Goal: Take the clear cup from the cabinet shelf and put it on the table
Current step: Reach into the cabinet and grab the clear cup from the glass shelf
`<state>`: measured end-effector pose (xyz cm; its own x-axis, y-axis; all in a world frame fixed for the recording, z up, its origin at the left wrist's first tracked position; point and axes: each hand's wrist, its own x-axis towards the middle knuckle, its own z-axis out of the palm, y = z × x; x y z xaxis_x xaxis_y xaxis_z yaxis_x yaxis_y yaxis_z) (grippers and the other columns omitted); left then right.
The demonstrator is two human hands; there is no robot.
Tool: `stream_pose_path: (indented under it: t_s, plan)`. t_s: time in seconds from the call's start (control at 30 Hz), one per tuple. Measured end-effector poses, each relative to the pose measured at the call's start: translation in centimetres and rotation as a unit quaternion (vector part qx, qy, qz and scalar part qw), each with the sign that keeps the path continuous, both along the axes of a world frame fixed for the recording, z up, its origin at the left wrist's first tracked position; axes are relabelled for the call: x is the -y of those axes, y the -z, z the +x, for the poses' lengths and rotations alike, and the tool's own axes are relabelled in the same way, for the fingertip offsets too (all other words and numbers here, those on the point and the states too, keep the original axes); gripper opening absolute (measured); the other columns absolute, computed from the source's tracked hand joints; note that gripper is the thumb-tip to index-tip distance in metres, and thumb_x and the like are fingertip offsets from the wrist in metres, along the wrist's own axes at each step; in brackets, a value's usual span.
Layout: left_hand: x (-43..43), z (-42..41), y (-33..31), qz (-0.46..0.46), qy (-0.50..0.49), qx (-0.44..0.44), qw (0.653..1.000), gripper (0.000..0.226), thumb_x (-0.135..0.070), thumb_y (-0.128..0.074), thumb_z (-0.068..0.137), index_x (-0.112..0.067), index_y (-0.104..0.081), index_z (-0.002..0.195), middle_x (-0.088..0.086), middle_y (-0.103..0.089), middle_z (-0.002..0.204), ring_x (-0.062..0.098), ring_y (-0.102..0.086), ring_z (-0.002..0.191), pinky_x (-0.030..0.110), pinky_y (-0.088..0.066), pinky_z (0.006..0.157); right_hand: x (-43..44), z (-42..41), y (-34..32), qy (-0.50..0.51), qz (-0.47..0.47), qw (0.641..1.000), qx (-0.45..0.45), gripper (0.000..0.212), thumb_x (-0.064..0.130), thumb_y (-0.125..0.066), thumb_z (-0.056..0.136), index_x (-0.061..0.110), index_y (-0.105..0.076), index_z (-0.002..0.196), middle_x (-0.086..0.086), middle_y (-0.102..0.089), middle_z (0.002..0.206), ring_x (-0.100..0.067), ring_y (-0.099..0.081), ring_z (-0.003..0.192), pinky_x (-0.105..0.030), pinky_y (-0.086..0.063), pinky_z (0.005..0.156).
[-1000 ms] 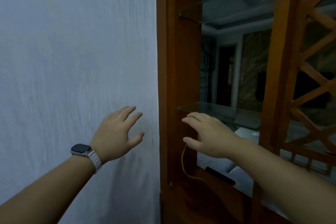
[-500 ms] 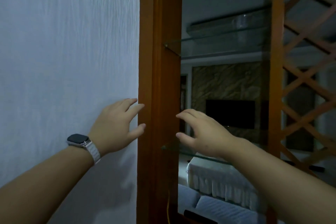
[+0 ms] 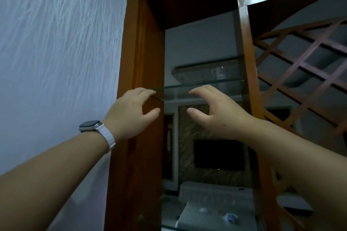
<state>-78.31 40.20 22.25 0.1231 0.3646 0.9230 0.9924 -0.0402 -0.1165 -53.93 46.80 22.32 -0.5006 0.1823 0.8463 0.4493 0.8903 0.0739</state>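
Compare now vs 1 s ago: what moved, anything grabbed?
The view tilted up, bringing the cabinet top and the clear cup on the glass shelf into sight. Both hands rose with it: the right hand now sits just below the cup, fingers curled, and the left hand is at the shelf's left corner. Nothing is grasped. Both hands stay empty, and the watch remains on the left wrist.

A clear, colourless glass cup [image 3: 222, 76] with a round open rim stands upright on the transparent glass shelf [image 3: 195, 86] inside the brown wooden cabinet [image 3: 148, 47]. It sits toward the right and far side of that shelf, close to the cabinet's right upright post. Its lower part shows only faintly through the pane.
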Motion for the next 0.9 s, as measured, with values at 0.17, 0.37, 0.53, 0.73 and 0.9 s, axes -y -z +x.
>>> stream_pose_path:
  t_s: [0.17, 0.37, 0.53, 0.73, 0.9]
  plan:
    - [-2.9, 1.8, -4.3, 0.011, 0.055, 0.007, 0.998, 0.053, -0.048, -0.051, 0.090, -0.028, -0.041, 0.138, -0.002, -0.049, 0.141, 0.018, -0.043, 0.127, 0.038, -0.041, 0.097, -0.8, 1.9, -4.2, 0.021, 0.009, 0.999, -0.040, 0.053, 0.048, -0.053, 0.092, 0.027, -0.044, 0.140, 0.009, -0.048, 0.137, -0.009, -0.047, 0.123, -0.031, -0.044, 0.100]
    - [-6.9, 4.1, -8.5, 0.010, 0.097, -0.007, 0.995, 0.054, -0.046, -0.053, 0.090, -0.025, -0.041, 0.138, 0.000, -0.049, 0.142, 0.018, -0.043, 0.129, 0.034, -0.038, 0.098, -2.8, 3.2, -8.2, 0.062, -0.020, 0.995, -0.078, 0.053, 0.045, -0.054, 0.093, 0.022, -0.045, 0.140, 0.000, -0.052, 0.136, -0.016, -0.053, 0.118, -0.035, -0.049, 0.095]
    - [-10.4, 6.4, -12.5, -0.020, 0.135, 0.047, 0.989, 0.052, -0.041, -0.058, 0.088, -0.029, -0.042, 0.137, 0.001, -0.052, 0.136, 0.017, -0.051, 0.117, 0.031, -0.042, 0.087, -3.8, 2.9, -11.5, 0.107, -0.092, 0.984, -0.108, 0.056, 0.044, -0.055, 0.091, 0.020, -0.043, 0.140, -0.001, -0.059, 0.119, -0.010, -0.058, 0.086, -0.027, -0.051, 0.069]
    - [-14.7, 8.7, -16.3, -0.142, 0.188, 0.150, 0.960, 0.057, -0.036, -0.068, 0.083, -0.021, -0.047, 0.134, 0.005, -0.057, 0.131, 0.021, -0.057, 0.108, 0.038, -0.049, 0.092, -3.8, 2.0, -13.9, 0.210, -0.148, 0.964, -0.063, 0.041, 0.034, -0.057, 0.093, 0.009, -0.054, 0.124, -0.005, -0.060, 0.094, -0.016, -0.057, 0.077, -0.027, -0.048, 0.067]
    - [-16.7, 9.0, -18.0, -0.283, 0.226, 0.239, 0.901, 0.058, -0.026, -0.071, 0.083, -0.012, -0.046, 0.133, 0.014, -0.057, 0.129, 0.021, -0.060, 0.106, 0.041, -0.054, 0.090, -3.6, 1.1, -14.6, 0.254, -0.193, 0.948, 0.002, 0.043, 0.021, -0.051, 0.099, 0.002, -0.045, 0.137, -0.019, -0.052, 0.134, -0.031, -0.053, 0.118, -0.035, -0.043, 0.096]
